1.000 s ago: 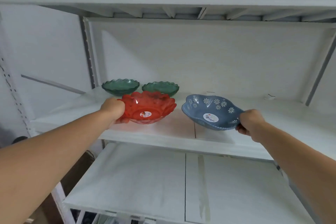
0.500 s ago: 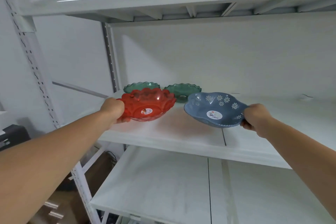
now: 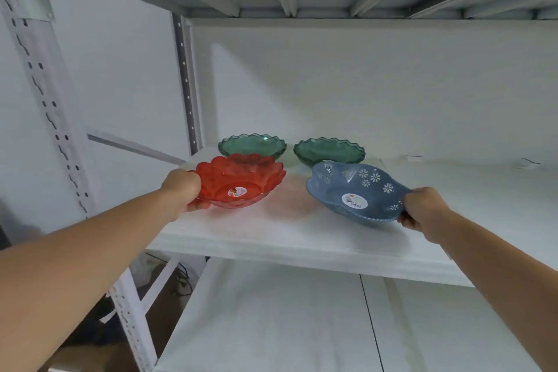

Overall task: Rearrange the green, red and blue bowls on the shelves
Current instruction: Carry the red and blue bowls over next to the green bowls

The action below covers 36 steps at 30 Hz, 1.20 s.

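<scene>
My left hand (image 3: pixel 182 187) grips the left rim of a translucent red scalloped bowl (image 3: pixel 241 181), held just above the middle shelf (image 3: pixel 290 238). My right hand (image 3: pixel 422 208) grips the right rim of a blue bowl with white flowers (image 3: pixel 353 193), tilted toward me over the same shelf. Two green scalloped bowls stand side by side at the back of that shelf: the left green bowl (image 3: pixel 252 145) behind the red one, the right green bowl (image 3: pixel 329 149) behind the blue one.
A lower white shelf (image 3: pixel 271 326) lies below. The upper shelf's underside (image 3: pixel 302 0) is overhead. A perforated white upright (image 3: pixel 51 117) stands at the left, a grey post (image 3: pixel 185 84) at the back corner. The shelf's right part is bare.
The view has shifted so the bowls sit lower and more central. Both hands keep their hold; the red and blue bowls have drawn a little apart and nearer the shelf surface.
</scene>
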Tool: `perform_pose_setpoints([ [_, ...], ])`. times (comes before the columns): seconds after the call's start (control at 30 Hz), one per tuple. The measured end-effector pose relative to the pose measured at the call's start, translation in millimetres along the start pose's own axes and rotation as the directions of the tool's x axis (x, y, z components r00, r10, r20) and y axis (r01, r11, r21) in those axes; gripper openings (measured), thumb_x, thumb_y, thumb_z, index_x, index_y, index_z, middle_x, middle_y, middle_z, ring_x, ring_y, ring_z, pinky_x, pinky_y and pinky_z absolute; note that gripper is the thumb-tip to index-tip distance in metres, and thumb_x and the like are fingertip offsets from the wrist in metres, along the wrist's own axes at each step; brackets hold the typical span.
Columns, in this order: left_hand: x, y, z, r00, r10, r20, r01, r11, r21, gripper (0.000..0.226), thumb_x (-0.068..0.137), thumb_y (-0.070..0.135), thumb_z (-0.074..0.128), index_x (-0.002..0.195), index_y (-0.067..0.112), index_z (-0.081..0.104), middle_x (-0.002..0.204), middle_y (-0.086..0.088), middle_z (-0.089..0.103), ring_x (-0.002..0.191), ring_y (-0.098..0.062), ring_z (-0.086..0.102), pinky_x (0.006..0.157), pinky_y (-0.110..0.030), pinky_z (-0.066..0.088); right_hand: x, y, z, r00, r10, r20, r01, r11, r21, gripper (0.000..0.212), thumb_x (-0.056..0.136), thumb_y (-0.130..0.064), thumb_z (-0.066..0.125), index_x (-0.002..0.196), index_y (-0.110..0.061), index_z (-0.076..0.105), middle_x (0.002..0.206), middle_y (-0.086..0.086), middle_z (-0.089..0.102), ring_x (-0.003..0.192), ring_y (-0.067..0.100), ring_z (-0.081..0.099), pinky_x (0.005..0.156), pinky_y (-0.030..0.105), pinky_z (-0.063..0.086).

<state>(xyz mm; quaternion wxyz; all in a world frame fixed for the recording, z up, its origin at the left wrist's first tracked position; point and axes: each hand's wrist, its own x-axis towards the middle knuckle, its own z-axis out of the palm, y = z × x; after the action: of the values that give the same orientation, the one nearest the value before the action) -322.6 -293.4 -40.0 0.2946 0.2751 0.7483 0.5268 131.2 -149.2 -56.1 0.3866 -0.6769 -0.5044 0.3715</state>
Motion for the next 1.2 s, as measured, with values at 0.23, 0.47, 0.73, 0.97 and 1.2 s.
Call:
perform_pose_setpoints([
  [0.23, 56.8, -19.0, -10.2, 0.997, 0.045, 0.067, -0.051, 0.994, 0.093, 0.028, 0.095, 0.01, 0.049, 0.117, 0.007, 0.066, 0.11, -0.026, 0.073, 0.093, -0.047, 0.076, 0.083, -0.06, 0.063, -17.4, -3.3, 43.3, 0.996, 0.081, -0.032, -0.081, 0.997, -0.012, 0.032, 0.096, 0.008, 0.038, 0.104, 0.007, 0.068, 0.057, 0.016, 0.064, 0.037, 0.023, 0.053, 0.039, 0.025, 0.044],
  [0.47, 74.5, -25.6, -4.6, 0.99, 0.129, 0.05, -0.138, 0.938, 0.318, 0.035, 0.085, 0.031, 0.049, 0.102, 0.009, 0.07, 0.093, -0.021, 0.076, 0.08, -0.042, 0.074, 0.063, -0.043, 0.058, -10.5, -2.5, 43.0, 0.995, 0.098, -0.002, -0.097, 0.99, -0.1, 0.03, 0.098, -0.019, 0.053, 0.111, 0.004, 0.068, 0.076, 0.021, 0.073, 0.052, 0.033, 0.07, 0.063, 0.04, 0.064],
  [0.73, 92.9, 58.5, -36.3, 0.874, 0.483, 0.051, -0.457, 0.782, 0.423, 0.08, 0.092, 0.066, 0.039, 0.161, 0.025, 0.041, 0.161, -0.005, 0.048, 0.145, -0.028, 0.046, 0.111, -0.04, 0.037, -3.3, -84.2, 15.3, 0.912, -0.396, 0.106, 0.357, 0.64, -0.68, 0.081, 0.095, -0.074, 0.037, 0.162, -0.029, 0.038, 0.164, 0.013, 0.038, 0.147, 0.042, 0.038, 0.117, 0.056, 0.035],
  [0.97, 77.2, 89.4, -19.7, 0.812, 0.553, 0.186, -0.574, 0.701, 0.422, 0.077, 0.093, 0.072, 0.029, 0.152, 0.027, 0.052, 0.157, -0.001, 0.053, 0.141, -0.028, 0.05, 0.112, -0.036, 0.033, 1.6, -114.6, 32.6, 0.843, -0.501, 0.196, 0.501, 0.599, -0.624, 0.08, 0.095, -0.077, 0.032, 0.164, -0.037, 0.035, 0.171, 0.003, 0.033, 0.153, 0.033, 0.036, 0.122, 0.053, 0.031],
  [1.2, 80.3, 66.9, 4.7, 0.831, 0.516, 0.208, -0.543, 0.671, 0.506, 0.042, 0.1, 0.064, 0.028, 0.105, 0.04, 0.062, 0.114, 0.007, 0.062, 0.121, -0.026, 0.055, 0.081, -0.026, 0.038, 31.9, -92.4, 41.1, 0.863, -0.452, 0.224, 0.493, 0.663, -0.564, 0.076, 0.101, -0.07, 0.036, 0.165, -0.03, 0.032, 0.168, 0.012, 0.035, 0.148, 0.035, 0.043, 0.118, 0.05, 0.034],
])
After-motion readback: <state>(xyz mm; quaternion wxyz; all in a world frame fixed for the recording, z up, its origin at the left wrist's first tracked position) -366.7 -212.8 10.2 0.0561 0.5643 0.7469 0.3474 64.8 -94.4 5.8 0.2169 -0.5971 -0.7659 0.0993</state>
